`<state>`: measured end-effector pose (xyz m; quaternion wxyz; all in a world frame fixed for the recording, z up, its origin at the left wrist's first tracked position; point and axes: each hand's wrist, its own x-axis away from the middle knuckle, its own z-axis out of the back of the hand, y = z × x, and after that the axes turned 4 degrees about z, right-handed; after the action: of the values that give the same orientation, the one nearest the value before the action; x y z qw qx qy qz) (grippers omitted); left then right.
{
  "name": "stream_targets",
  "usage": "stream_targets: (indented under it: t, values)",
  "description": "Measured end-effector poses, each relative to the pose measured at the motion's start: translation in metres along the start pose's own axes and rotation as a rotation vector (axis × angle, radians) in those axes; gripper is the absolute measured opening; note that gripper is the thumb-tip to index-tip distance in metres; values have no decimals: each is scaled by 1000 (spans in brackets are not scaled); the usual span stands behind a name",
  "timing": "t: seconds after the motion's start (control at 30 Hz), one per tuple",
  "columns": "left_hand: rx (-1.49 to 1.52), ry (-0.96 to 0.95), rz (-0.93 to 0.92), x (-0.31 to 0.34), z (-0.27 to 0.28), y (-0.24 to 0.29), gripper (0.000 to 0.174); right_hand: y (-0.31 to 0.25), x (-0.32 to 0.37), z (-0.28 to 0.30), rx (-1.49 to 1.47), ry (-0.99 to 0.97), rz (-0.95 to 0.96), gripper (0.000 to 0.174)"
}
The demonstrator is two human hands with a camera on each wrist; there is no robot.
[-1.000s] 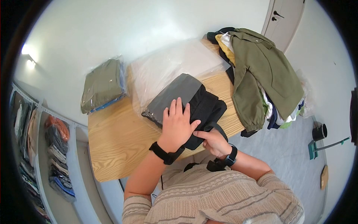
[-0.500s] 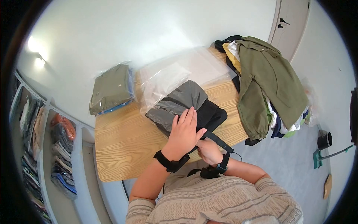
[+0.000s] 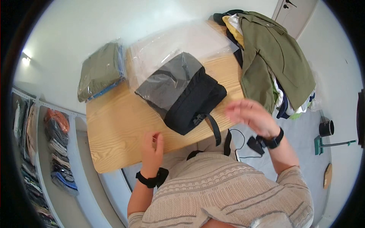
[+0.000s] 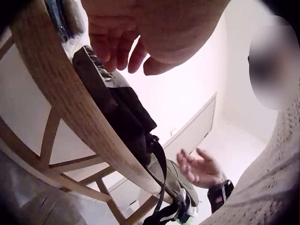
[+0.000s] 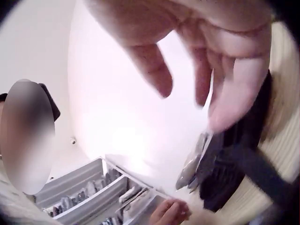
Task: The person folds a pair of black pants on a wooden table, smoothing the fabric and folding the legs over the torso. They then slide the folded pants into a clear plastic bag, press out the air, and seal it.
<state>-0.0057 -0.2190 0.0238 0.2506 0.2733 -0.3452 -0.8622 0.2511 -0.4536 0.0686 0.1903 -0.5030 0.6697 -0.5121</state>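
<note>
A folded black garment (image 3: 199,100) lies on the wooden table (image 3: 110,140), its upper left part inside a clear plastic bag (image 3: 167,81). From its lower side a black strap (image 3: 214,129) hangs over the table's front edge. My left hand (image 3: 153,150) is apart from the bundle, near the front edge, its fingers loosely bent around nothing. To the right of the garment, my right hand (image 3: 253,116) is raised, blurred and holding nothing. In the right wrist view, the fingers (image 5: 236,93) of that hand hang loosely in front of the black cloth.
Flat clear plastic bags (image 3: 182,40) lie at the table's back. A bagged olive garment (image 3: 102,68) sits at the back left corner. Heaped clothes with an olive jacket (image 3: 281,60) on top cover the right end. Shelves of bagged clothes (image 3: 59,152) stand at left.
Both hands have come off the black garment, the left toward my body, the right out to the right. My right hand has let go of the strap, which now hangs down.
</note>
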Motion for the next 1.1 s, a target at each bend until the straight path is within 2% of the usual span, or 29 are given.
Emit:
stream_targets:
  t: [0.03,0.07,0.13,0.17,0.23,0.27,0.33,0.37,0.43,0.5,0.57,0.6,0.63,0.7,0.77,0.83,0.87,0.93,0.97,1.1]
  values:
    - [29,29,91,0,1,0,14,2,-9,9,50,145,126,37]
    - [30,28,97,1,0,1,14,5,-18,11,51,145,119,37]
    - [-89,-64,-131,-2,-3,3,14,9,-39,5,-103,370,35,69]
    - [-88,-52,-129,-2,-8,4,14,8,-48,0,-133,330,-15,82]
    - [86,-299,-381,-1,-19,7,20,11,-65,-8,-156,272,1,84]
    - [83,-294,-379,-2,-24,13,20,9,-71,-17,-154,265,0,84]
    - [95,-477,-547,-5,-36,28,25,4,-81,-34,-174,143,54,88]
    - [94,-474,-548,-6,-43,28,25,7,-87,-45,-171,141,55,88]
    - [55,-496,-589,-6,-58,23,32,18,-99,-62,-95,484,208,84]
    - [46,-515,-587,-8,-59,23,34,33,-115,-57,-153,543,236,78]
    - [46,-529,-587,-9,-61,23,35,42,-127,-55,-358,478,349,65]
    - [25,-474,-559,-7,-61,22,36,48,-125,-52,-479,385,321,43]
    - [5,-416,-530,-6,-62,21,38,48,-122,-57,-481,386,325,43]
    - [-29,-401,-532,-8,-65,21,37,48,-119,-68,-723,257,180,25]
    - [-61,-396,-539,-7,-71,19,36,46,-120,-74,-668,267,127,24]
    - [-254,-323,-552,-9,-76,18,43,43,-124,-76,-602,292,12,24]
    - [-257,-325,-564,-12,-78,21,43,41,-126,-77,-593,300,42,23]
    - [-325,-336,-334,-22,-82,26,52,35,-127,-79,-580,284,30,25]
    - [-328,-331,-337,-28,-84,26,52,32,-127,-80,-563,266,7,27]
    - [-94,-468,-113,-51,-85,30,52,35,-131,-78,-568,166,15,25]
